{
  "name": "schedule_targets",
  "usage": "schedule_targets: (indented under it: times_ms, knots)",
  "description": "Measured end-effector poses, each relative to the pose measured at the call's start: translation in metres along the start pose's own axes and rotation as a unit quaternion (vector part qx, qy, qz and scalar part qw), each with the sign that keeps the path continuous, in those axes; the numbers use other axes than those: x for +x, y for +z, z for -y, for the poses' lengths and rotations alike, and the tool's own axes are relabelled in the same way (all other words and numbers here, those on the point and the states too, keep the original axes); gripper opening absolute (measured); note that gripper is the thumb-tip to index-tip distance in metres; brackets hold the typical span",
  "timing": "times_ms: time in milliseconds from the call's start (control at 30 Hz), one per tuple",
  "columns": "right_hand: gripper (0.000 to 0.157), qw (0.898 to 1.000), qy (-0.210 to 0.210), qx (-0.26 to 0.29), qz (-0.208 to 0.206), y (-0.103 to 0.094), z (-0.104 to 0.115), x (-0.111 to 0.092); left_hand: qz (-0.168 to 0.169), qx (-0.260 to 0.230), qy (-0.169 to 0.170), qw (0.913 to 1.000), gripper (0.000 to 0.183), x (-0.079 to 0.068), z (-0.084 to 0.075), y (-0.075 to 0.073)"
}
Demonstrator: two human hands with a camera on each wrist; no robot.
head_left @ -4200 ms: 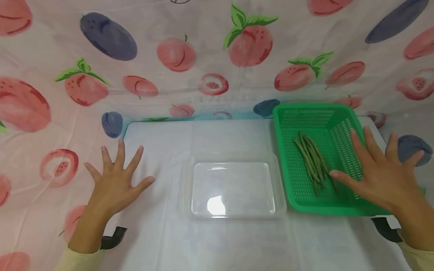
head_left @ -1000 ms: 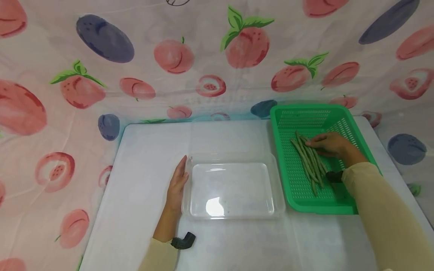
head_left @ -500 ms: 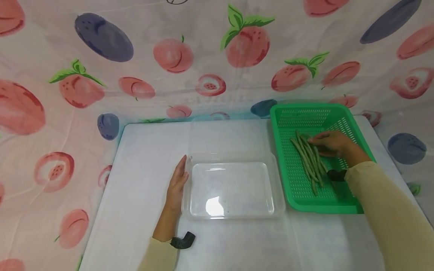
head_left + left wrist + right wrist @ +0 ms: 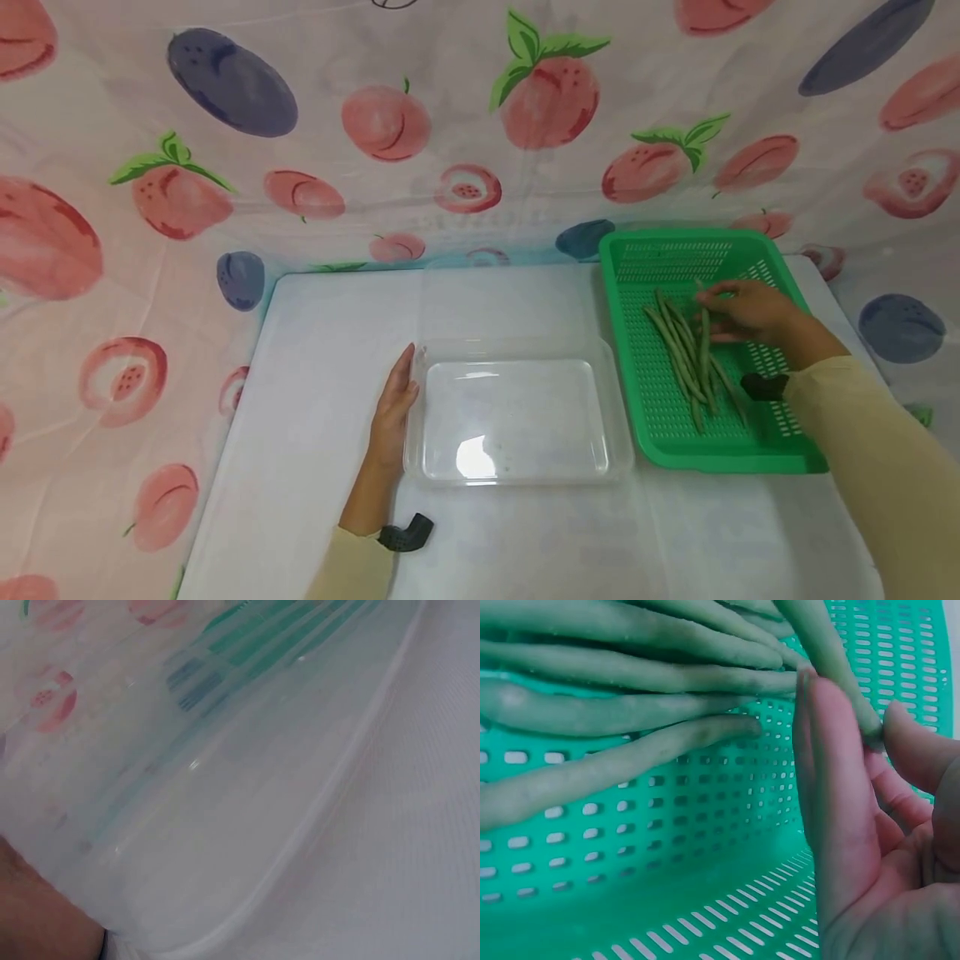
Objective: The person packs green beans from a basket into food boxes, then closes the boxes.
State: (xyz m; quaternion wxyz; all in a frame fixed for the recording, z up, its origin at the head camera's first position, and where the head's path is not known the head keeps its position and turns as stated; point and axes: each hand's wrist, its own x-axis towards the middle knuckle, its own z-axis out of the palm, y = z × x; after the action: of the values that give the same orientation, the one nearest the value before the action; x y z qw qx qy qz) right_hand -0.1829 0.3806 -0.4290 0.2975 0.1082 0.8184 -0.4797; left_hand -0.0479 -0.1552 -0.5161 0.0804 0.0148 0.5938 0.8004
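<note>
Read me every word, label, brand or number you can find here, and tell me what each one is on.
No text can be read.
On the basket, box and beans: no lettering shows.
On the fruit-print cloth: a faint row of marks low down, too blurred to tell whether it is writing.
Black outline at the top edge: cut off, no legible letters.

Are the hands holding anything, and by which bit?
The right hand pinches one green bean near its end. The left hand rests against the clear box.
</note>
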Motion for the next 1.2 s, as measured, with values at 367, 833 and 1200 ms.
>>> schedule_targets:
  times_ms: [367,833,1200]
  knots:
    - [0.084,0.999,0.003,-0.006,0.049,0.001,0.006,-0.013,0.011,-0.013,0.003,0.9999,0.059,0.000,0.004,0.001]
    - [0.085,0.997,-0.011,-0.031,0.069,0.010,0.016,-0.024,0.007,0.007,0.011,0.9999,0.059,-0.001,0.001,-0.001]
    - [0.076,0.997,-0.048,-0.009,0.064,0.019,0.024,-0.040,0.004,0.014,0.005,0.9999,0.058,0.001,-0.001,0.001]
